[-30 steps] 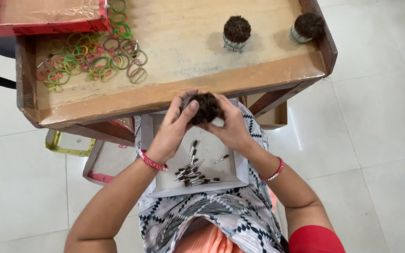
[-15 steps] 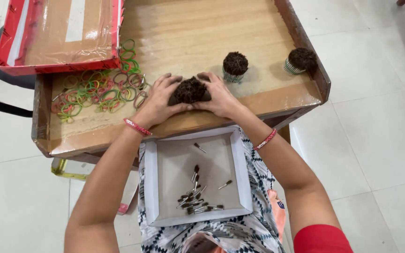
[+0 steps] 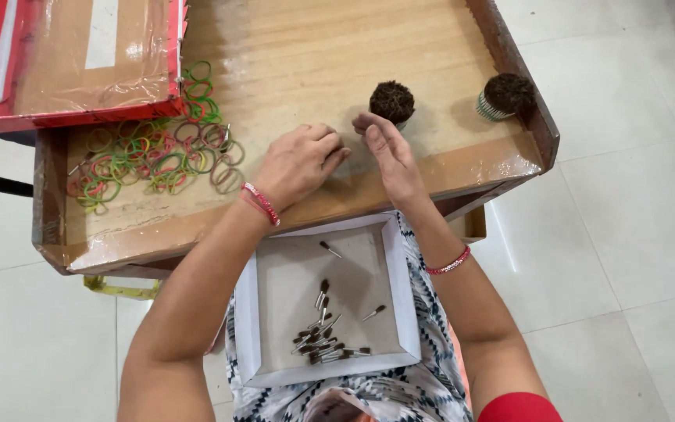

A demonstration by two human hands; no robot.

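My left hand (image 3: 302, 160) rests on the wooden tray table (image 3: 291, 70), knuckles up and fingers curled under; whatever is inside them is hidden. My right hand (image 3: 388, 152) stands on its edge beside it, fingers straight and apart, holding nothing. Its fingertips lie just in front of a dark bristly bundle (image 3: 391, 101) standing upright on the table. A second such bundle (image 3: 507, 94) stands by the right rim. On my lap lies a white shallow tray (image 3: 248, 312) with several small dark-tipped sticks (image 3: 322, 344).
A heap of green, red and brown rubber bands (image 3: 158, 156) lies left of my left hand. A red-edged cardboard box (image 3: 64, 62) fills the table's far left corner. The table has a raised rim (image 3: 544, 133). White floor tiles (image 3: 626, 234) surround it.
Both hands held a dark bundle between them on the table half a second ago; now they have drawn apart and that bundle is out of sight. Before that, they lifted it from the lap tray.
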